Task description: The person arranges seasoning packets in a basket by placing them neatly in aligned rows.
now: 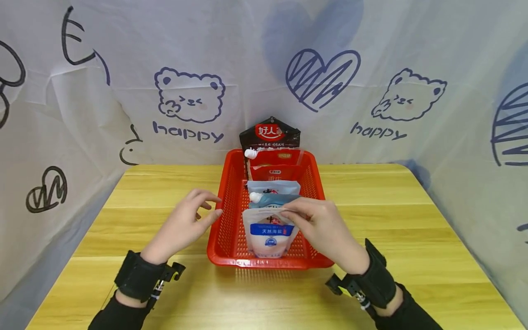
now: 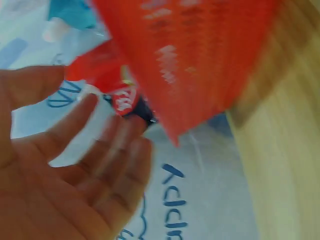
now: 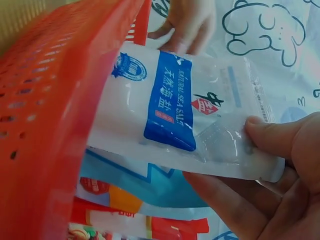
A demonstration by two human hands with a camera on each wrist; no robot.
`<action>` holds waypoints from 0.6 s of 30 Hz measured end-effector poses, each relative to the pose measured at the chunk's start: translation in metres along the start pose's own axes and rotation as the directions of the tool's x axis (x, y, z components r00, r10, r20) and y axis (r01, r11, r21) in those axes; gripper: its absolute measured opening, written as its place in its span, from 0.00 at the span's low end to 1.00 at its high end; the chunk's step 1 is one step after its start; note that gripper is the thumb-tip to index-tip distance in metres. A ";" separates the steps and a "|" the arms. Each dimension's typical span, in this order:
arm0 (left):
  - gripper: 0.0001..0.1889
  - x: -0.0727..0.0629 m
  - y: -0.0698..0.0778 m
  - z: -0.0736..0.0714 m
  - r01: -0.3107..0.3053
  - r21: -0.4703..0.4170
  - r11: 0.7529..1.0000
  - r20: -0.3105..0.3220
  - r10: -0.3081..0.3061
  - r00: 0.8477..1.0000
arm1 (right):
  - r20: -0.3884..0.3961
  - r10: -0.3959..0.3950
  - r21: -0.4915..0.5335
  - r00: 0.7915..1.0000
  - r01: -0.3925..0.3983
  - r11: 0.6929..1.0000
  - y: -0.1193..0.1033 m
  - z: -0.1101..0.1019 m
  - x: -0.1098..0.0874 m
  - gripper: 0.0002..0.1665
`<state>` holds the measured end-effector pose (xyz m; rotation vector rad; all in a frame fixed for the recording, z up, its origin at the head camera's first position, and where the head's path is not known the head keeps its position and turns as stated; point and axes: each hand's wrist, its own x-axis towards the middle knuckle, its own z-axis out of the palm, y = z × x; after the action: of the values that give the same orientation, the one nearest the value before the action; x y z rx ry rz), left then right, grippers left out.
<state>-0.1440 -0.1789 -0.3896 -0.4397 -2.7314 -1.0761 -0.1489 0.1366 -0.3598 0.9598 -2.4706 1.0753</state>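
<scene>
A clear-and-white bag of sea salt with a blue band stands at the front of the red plastic basket. My right hand pinches its top right corner between thumb and fingers, as the right wrist view shows on the salt bag. Beside the basket's left rim is my left hand, its fingers loosely bent and holding nothing. Behind the salt stand a blue spouted pouch and a pale bag. Red pouches and a black packet fill the back.
The basket rests on a wooden table near its back edge. A pale cloth with drawn bears and hearts hangs behind and at both sides. Each wrist wears a black strap with a small camera mount.
</scene>
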 end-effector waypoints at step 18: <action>0.22 0.001 -0.009 0.016 0.054 -0.013 0.998 0.050 -0.054 0.997 | 0.051 0.040 -0.013 0.998 -0.039 0.999 0.014 0.005 -0.011 0.08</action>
<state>-0.1484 -0.1741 -0.4066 -0.4018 -2.7957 -1.1127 -0.1501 0.1448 -0.3766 0.9507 -2.5447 1.0597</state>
